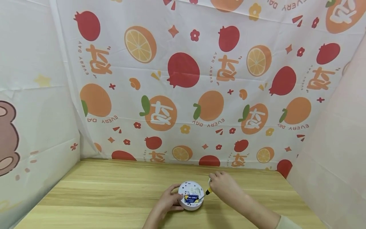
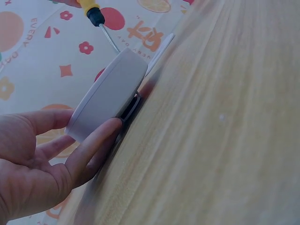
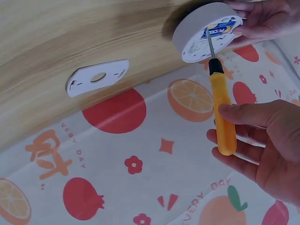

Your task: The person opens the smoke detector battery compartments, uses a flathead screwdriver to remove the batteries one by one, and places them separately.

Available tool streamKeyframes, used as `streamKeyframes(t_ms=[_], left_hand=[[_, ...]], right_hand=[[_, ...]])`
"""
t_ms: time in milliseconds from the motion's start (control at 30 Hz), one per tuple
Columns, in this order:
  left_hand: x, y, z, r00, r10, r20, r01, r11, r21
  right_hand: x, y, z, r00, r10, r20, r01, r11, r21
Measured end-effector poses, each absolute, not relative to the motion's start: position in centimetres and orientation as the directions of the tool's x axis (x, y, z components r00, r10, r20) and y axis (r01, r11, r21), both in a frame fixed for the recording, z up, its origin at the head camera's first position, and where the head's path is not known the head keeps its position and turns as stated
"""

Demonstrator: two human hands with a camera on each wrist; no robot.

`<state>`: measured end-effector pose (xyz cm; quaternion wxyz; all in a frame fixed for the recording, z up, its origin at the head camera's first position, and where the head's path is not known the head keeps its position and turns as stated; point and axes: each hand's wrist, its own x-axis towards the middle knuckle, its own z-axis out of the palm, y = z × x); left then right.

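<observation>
A round white smoke alarm [image 1: 191, 206] is tilted on the table, its back with a blue and yellow battery [image 1: 191, 198] showing. My left hand [image 1: 169, 199] grips its left side, thumb at the front rim and fingers around the wall; the left wrist view [image 2: 51, 154] shows this grip from the side. In my right hand [image 1: 226, 187] is a screwdriver [image 3: 222, 112] with a yellow handle and black collar, pinched between thumb and fingers. The screwdriver's metal shaft points down at the battery, its tip right at the battery's end.
A flat white mounting plate [image 3: 82, 84] with a round hole lies on the wooden table [image 1: 114, 190], beyond the alarm and mostly behind my right hand in the head view. A fruit-print cloth [image 1: 183, 121] hangs at the table's back edge, with pale cloths at both sides.
</observation>
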<state>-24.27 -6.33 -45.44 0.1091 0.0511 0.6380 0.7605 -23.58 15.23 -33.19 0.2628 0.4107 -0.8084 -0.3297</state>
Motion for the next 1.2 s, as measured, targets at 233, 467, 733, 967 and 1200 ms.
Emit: streamKeyframes(t_ms=[233, 467, 733, 967, 1200], left_hand=[[-24.5, -6.5, -45.4, -0.969, 0.234, -0.085, -0.123, -0.153, 0.98], [-24.4, -6.5, -45.6, -0.969, 0.235, -0.075, -0.113, -0.149, 0.982], [-24.1, -6.3, -45.4, -0.97, 0.229, -0.084, -0.119, -0.145, 0.982], [-23.6, -5.9, -45.4, -0.974, 0.206, -0.093, -0.124, -0.141, 0.982], [-23.6, -5.9, -45.4, -0.973, 0.207, -0.103, -0.134, -0.141, 0.981]], right_hand=[[-24.0, 16.5, -33.7, -0.552, -0.824, 0.125, -0.568, 0.482, 0.668], [-24.9, 18.2, -34.8, -0.514, -0.84, 0.173, -0.634, 0.508, 0.583], [-25.7, 19.9, -36.3, -0.452, -0.847, 0.281, -0.72, 0.532, 0.446], [-25.8, 21.3, -37.5, -0.458, -0.837, 0.298, -0.758, 0.543, 0.361], [-26.4, 22.5, -39.0, -0.426, -0.823, 0.375, -0.798, 0.538, 0.274]])
